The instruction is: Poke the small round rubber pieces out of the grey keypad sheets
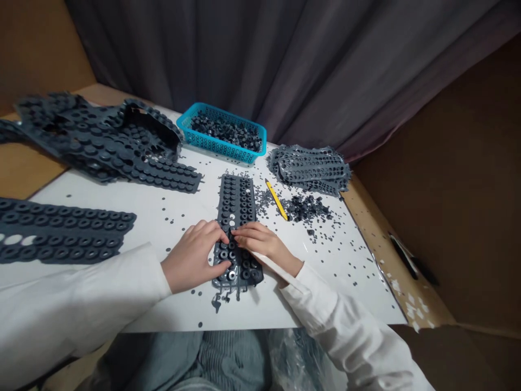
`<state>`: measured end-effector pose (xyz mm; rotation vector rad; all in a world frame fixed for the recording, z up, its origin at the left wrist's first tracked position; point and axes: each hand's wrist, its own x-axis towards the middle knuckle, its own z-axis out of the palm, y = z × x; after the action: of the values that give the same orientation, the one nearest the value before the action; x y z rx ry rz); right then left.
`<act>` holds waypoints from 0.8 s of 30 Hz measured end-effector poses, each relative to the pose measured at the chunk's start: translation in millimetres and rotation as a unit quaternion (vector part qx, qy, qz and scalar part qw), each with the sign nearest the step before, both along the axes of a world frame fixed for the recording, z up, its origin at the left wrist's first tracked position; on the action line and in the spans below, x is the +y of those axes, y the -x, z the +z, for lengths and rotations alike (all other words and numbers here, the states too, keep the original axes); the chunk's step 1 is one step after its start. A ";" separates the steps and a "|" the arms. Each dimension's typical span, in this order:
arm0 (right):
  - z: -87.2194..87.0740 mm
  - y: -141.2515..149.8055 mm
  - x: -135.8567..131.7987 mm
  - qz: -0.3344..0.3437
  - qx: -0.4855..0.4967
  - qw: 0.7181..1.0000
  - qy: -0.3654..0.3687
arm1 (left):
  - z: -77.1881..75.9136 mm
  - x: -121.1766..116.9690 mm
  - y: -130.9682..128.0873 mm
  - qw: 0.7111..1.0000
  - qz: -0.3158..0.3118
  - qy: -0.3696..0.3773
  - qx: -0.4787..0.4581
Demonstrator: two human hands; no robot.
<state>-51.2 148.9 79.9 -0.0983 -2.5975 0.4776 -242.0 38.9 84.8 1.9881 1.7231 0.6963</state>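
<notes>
A dark grey moulded rubber sheet (226,203) with rows of round ring-shaped parts lies lengthwise in front of me; a few holes show white through it. My left hand (195,255) rests at its left edge, thumb and index finger apart and touching the sheet. From the right, my right hand (264,245) reaches over the sheet's middle, fingers pressed together with the tips down on it. Whatever those fingertips may hold is hidden. A narrow white strip (279,268) runs from under this hand toward the sleeve; I cannot tell what it is.
A turquoise basket (220,146) of small dark parts stands at the back. Larger moulded sheets (101,136) are heaped left, with another sheet (61,222) nearer. To the right are stacked perforated sheets (309,165), a yellow pen-like tool (277,200) and dark scraps (307,208).
</notes>
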 end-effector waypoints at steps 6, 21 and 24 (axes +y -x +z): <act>4.6 7.0 10.1 -0.041 0.006 0.999 -0.013 | 2.8 0.2 -0.6 1.000 0.000 0.007 -0.002; 4.3 6.7 9.4 -0.026 0.040 0.981 0.187 | 1.8 0.5 0.1 1.000 -0.003 0.007 -0.003; 1.7 6.5 11.2 -0.013 0.032 0.988 0.148 | 2.1 0.4 0.0 1.000 0.000 0.007 -0.001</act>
<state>-57.7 160.1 81.6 -0.2113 -2.4433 0.8398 -242.0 39.3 86.9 1.9772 1.7215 0.6851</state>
